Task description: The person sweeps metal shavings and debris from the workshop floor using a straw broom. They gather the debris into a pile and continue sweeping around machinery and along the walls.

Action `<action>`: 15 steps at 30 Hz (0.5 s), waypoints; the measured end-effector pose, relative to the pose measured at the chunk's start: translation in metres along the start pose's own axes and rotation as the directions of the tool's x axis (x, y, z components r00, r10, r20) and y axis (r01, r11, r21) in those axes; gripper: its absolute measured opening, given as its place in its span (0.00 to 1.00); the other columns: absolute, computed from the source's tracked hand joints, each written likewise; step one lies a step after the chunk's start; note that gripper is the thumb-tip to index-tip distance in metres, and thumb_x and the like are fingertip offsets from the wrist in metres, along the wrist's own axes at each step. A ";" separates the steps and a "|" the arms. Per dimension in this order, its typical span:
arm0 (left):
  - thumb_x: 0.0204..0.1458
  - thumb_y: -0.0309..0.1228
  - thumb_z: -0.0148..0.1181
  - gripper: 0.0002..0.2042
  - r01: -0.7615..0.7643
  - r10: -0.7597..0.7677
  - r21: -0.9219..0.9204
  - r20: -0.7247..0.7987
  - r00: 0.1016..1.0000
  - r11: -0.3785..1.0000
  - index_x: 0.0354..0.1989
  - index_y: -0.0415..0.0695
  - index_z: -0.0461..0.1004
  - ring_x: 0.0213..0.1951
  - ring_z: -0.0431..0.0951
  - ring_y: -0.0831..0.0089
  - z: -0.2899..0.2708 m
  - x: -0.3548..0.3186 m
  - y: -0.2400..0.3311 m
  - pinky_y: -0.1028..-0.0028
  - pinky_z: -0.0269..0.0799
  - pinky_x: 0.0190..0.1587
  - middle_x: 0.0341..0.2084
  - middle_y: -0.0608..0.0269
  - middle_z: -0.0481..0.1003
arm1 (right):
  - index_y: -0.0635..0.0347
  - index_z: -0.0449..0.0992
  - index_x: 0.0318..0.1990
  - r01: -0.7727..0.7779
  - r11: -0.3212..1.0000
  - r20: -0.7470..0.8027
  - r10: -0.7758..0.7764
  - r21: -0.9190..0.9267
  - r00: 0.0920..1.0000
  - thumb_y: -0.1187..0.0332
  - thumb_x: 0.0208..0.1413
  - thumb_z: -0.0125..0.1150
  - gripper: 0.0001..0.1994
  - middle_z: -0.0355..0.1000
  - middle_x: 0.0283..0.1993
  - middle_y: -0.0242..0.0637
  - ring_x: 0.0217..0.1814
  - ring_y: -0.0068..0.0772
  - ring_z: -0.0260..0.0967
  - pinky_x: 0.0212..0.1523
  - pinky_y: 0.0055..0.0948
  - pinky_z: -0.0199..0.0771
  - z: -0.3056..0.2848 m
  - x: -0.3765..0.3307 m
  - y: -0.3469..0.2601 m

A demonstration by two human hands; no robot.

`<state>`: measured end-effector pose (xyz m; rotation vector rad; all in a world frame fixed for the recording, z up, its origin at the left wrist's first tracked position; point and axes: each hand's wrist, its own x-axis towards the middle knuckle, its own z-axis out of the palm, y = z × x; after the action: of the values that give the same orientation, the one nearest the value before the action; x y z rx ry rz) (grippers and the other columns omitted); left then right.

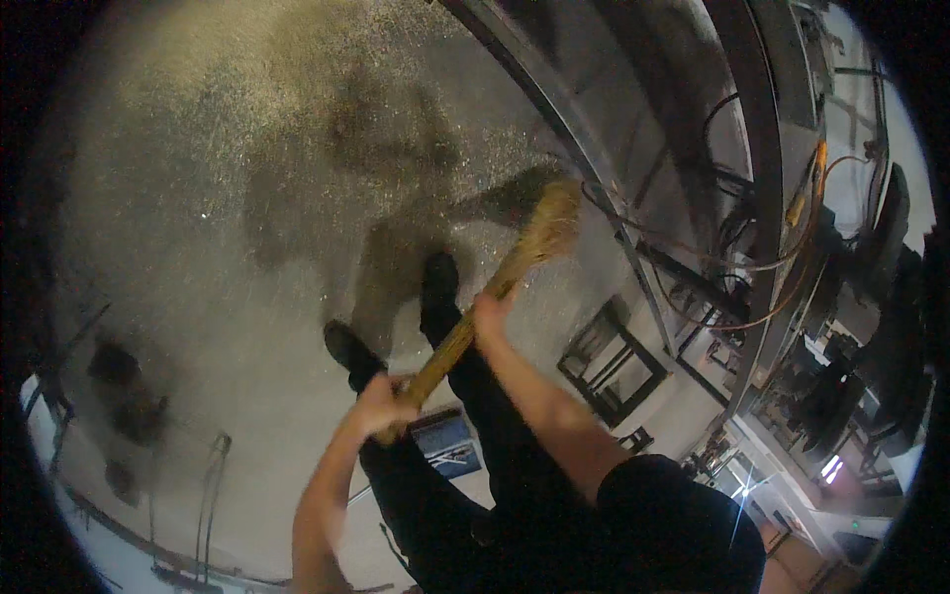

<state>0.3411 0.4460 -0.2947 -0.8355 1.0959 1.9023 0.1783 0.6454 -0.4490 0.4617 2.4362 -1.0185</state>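
Observation:
A yellowish straw broom (549,226) slants across the middle of the head view, its bristles up and to the right, near the foot of a metal frame. My left hand (381,406) is closed round the lower end of its handle, in front of my thigh. Farther up, just below the bristles, my right hand (490,317) grips the same broom. Motion smears the bristles a little, and I cannot tell whether they touch the floor (228,297). Both my dark shoes stand on that floor, left of the broom.
A long metal frame (564,119) with hanging cables (762,265) runs along the right. A black open stand (614,364) sits on the floor below it. A blue box-like thing (443,444) shows between my legs. Thin wire legs (211,495) rise at the lower left.

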 end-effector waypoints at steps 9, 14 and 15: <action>0.30 0.24 0.62 0.29 -0.387 0.377 -0.102 -0.107 0.920 0.916 0.48 0.34 0.64 0.27 0.74 0.73 -0.164 0.183 0.060 0.75 0.71 0.29 0.29 0.55 0.74 | 0.67 0.34 0.59 0.270 0.921 -0.018 -0.286 -0.282 0.958 0.61 0.34 0.57 0.47 0.68 0.36 0.54 0.39 0.50 0.66 0.42 0.34 0.66 0.150 0.190 -0.123; 0.35 0.19 0.60 0.30 -0.546 0.353 -0.509 -0.430 0.831 0.666 0.52 0.35 0.60 0.24 0.73 0.75 -0.179 0.230 0.026 0.76 0.71 0.24 0.29 0.56 0.73 | 0.59 0.60 0.52 0.482 0.806 0.167 -0.453 -0.342 0.876 0.65 0.36 0.55 0.29 0.69 0.34 0.51 0.36 0.49 0.67 0.41 0.37 0.66 0.270 0.164 -0.232; 0.34 0.19 0.60 0.30 -0.572 0.352 -0.569 -0.457 0.817 0.590 0.52 0.36 0.59 0.21 0.72 0.75 -0.178 0.223 0.049 0.76 0.69 0.20 0.27 0.59 0.73 | 0.58 0.58 0.53 0.520 0.775 0.183 -0.488 -0.359 0.854 0.64 0.36 0.56 0.31 0.70 0.33 0.52 0.36 0.49 0.67 0.41 0.37 0.67 0.278 0.178 -0.245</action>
<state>0.2186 0.3357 -0.5331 -1.3867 0.7981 2.8016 -0.0076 0.3005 -0.5744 -0.3937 2.6579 -0.6690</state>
